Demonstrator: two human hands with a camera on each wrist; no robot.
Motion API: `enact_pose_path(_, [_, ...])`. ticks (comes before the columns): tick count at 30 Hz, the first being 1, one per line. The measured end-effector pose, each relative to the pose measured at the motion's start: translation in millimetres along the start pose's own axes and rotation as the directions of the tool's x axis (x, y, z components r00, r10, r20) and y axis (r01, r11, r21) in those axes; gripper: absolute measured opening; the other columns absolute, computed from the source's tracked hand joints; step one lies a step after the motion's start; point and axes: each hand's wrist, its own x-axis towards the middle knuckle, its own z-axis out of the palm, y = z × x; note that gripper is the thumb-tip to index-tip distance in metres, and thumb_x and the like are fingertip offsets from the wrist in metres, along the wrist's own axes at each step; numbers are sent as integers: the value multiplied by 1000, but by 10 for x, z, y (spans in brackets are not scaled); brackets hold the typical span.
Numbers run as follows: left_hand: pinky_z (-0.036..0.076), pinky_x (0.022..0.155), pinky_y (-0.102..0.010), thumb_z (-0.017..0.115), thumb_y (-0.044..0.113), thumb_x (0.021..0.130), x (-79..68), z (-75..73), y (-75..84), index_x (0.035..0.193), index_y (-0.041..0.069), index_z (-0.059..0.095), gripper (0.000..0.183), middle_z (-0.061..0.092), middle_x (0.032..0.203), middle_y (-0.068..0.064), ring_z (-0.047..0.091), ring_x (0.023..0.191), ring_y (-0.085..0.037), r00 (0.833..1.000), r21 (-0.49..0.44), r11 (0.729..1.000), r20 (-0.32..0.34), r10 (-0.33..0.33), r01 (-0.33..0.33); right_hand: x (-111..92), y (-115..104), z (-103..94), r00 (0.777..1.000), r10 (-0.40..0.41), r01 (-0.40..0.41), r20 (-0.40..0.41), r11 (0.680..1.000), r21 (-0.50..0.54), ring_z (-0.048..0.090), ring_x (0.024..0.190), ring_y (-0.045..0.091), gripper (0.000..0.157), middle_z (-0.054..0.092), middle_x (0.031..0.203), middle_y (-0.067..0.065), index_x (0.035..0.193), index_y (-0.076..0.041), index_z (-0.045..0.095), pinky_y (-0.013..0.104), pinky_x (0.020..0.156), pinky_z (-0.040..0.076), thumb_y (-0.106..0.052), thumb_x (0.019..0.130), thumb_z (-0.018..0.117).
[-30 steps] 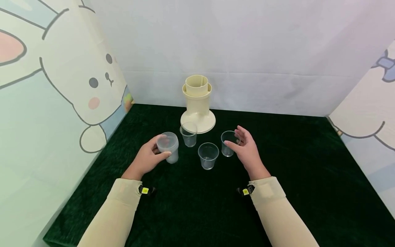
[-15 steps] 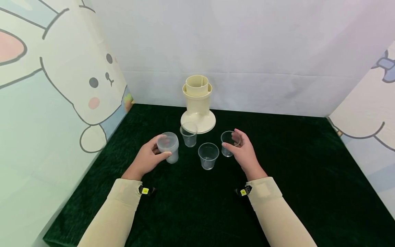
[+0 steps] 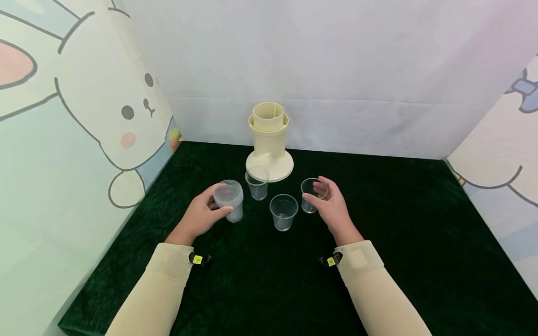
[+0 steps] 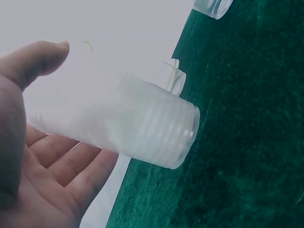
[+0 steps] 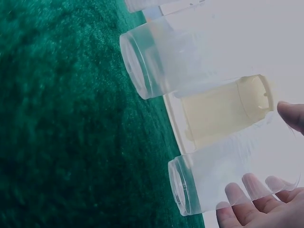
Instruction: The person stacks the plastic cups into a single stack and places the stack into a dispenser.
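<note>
Clear plastic cups stand on the dark green cloth. My left hand [image 3: 199,214] holds a nested stack of cups [image 3: 235,212], thumb on the near side and fingers behind; the left wrist view shows the ridged lower end of the stack [image 4: 164,126]. A single cup [image 3: 309,205] sits between the thumb and fingers of my right hand [image 3: 336,210]. Through its wall, in the right wrist view, the fingertips [image 5: 235,192] show behind the cup [image 5: 204,183]. Between the hands stand two more upright cups, a nearer one [image 3: 283,214] and a farther one [image 3: 258,190].
A cream cylindrical stand [image 3: 269,144] with a wide round base and an inner tube rises behind the cups. White cloth [image 3: 357,84] hangs at the back, and a rabbit-print panel [image 3: 96,102] borders the left side. The table cloth [image 3: 420,242] runs out to the right.
My right hand has shifted slightly left and its thumb and fingers have closed in around the single cup. The left hand and the stack have stayed in place.
</note>
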Motion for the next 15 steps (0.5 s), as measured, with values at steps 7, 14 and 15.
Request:
enact_pose_path(7, [48,106,-52,79,35,93,2,3,8,151,17,46,69,55,141,-8,59,126,-29,1000,-6,1000,-1,2,-2,-8,-39,-16,1000,-9,10,-24,1000,3,43,142,25,78,49,152,8,159,-16,34,48,119,32,-27,95,77])
enact_pose_path(14, [48,107,-52,80,37,92,0,1,1,150,18,46,70,55,141,-6,58,127,-28,1000,-7,1000,4,-4,4,-22,-111,-31,998,-36,37,-52,999,22,47,138,25,76,51,150,11,157,-16,37,49,117,35,-29,94,78])
enact_pose_path(15, [48,107,-52,80,38,92,-2,-3,0,150,18,46,70,55,141,-7,58,127,-28,1000,-6,1000,4,-4,4,-22,-124,-32,998,-40,42,-56,999,24,47,137,25,76,51,150,11,157,-16,37,49,116,36,-30,94,78])
